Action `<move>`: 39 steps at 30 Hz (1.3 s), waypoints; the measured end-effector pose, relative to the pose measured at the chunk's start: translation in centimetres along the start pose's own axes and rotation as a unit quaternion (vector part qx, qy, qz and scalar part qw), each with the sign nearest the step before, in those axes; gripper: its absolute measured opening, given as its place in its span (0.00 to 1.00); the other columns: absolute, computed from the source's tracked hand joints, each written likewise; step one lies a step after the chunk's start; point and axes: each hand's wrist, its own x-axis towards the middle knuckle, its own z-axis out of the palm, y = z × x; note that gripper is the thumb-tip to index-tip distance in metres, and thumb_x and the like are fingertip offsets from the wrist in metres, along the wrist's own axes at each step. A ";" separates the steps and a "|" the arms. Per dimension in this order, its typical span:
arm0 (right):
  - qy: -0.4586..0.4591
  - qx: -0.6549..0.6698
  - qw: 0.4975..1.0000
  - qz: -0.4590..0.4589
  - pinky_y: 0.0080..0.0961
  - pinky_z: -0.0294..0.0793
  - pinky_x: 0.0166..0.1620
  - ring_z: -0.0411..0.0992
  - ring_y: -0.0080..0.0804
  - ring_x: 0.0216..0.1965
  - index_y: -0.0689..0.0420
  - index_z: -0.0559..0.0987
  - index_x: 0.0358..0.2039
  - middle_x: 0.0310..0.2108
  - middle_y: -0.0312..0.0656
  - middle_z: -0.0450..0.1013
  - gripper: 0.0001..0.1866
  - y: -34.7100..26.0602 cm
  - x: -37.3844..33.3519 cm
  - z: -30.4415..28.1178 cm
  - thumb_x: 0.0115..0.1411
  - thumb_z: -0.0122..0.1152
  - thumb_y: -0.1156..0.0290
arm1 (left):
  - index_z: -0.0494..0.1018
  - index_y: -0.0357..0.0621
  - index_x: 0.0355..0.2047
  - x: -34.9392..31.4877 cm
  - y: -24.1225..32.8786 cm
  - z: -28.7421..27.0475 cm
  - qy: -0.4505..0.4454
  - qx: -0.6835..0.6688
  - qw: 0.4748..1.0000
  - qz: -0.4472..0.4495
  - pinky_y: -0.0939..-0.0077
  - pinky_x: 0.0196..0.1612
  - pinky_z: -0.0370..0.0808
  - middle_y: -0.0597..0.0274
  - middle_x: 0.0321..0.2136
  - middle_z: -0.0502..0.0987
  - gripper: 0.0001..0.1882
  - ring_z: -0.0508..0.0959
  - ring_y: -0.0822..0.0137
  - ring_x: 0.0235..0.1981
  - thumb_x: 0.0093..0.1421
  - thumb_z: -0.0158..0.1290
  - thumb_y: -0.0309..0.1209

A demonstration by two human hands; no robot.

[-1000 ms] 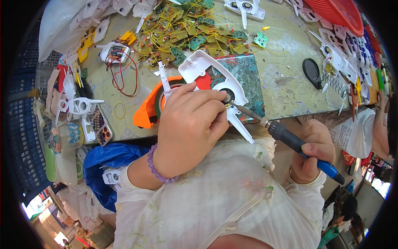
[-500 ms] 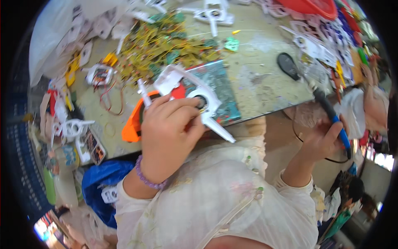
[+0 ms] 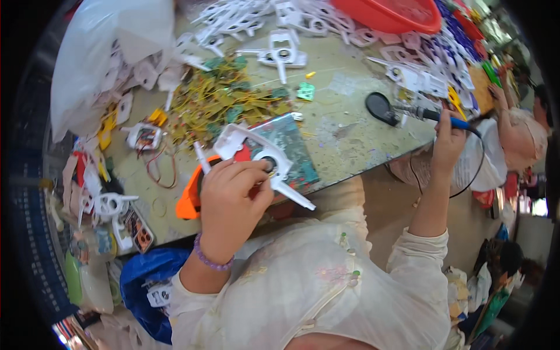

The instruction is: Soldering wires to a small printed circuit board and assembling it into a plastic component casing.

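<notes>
Two hands are at work, and they have drawn apart since a second ago. Our left hand (image 3: 233, 201) still presses down on the white plastic shell (image 3: 265, 160), fingers curled and pinching its near edge, holding it against the green mat (image 3: 291, 151) at the near edge of the tabletop (image 3: 344, 125). An orange plastic part (image 3: 188, 201) lies just beside it on the left.

Our right hand (image 3: 448, 143) has swung away to the right, fist wrapped around the blue-handled soldering iron (image 3: 431, 115). A second ago its tip touched the shell; now it points toward the black stand (image 3: 380, 108) farther out on the tabletop. We judge the joint finished and the iron on its way to rest.

Farther off lie a heap of yellow wires and green boards (image 3: 224, 99) and a red basin (image 3: 402, 14).
</notes>
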 end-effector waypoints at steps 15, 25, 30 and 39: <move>-0.392 0.109 0.808 -0.426 0.26 0.69 0.28 0.70 0.33 0.27 0.58 0.79 0.38 0.30 0.39 0.73 0.21 -9.5 -14.4 9.6 0.39 0.71 0.78 | 0.76 0.43 0.28 -1.0 -1.8 -1.2 0.051 -0.015 0.995 0.087 0.67 0.39 0.71 0.64 0.32 0.78 0.06 0.76 0.61 0.33 0.49 0.60 0.28; -0.532 0.005 0.571 -0.626 0.28 0.72 0.35 0.72 0.35 0.35 0.59 0.71 0.33 0.31 0.39 0.71 0.12 -24.4 -11.1 16.6 0.47 0.58 0.70 | 0.76 0.42 0.39 -3.7 -4.4 -6.3 0.053 -0.069 0.996 -0.011 0.70 0.33 0.73 0.55 0.31 0.79 0.16 0.78 0.57 0.30 0.48 0.62 0.27; -0.644 -0.030 0.524 -0.557 0.34 0.70 0.39 0.71 0.41 0.36 0.59 0.71 0.42 0.30 0.43 0.70 0.13 -26.7 -11.2 22.0 0.57 0.55 0.71 | 0.74 0.37 0.38 -4.2 -5.3 -5.6 0.094 -0.198 0.973 -0.079 0.74 0.32 0.74 0.55 0.29 0.79 0.11 0.79 0.66 0.28 0.52 0.57 0.19; -0.834 -0.020 0.551 0.023 0.20 0.68 0.31 0.66 0.19 0.28 0.62 0.72 0.47 0.29 0.35 0.71 0.17 -17.6 -10.4 27.5 0.62 0.56 0.65 | 0.73 0.35 0.44 -4.5 -7.3 -4.2 0.087 -0.255 0.940 -0.212 0.74 0.35 0.76 0.58 0.30 0.79 0.19 0.79 0.67 0.30 0.50 0.58 0.23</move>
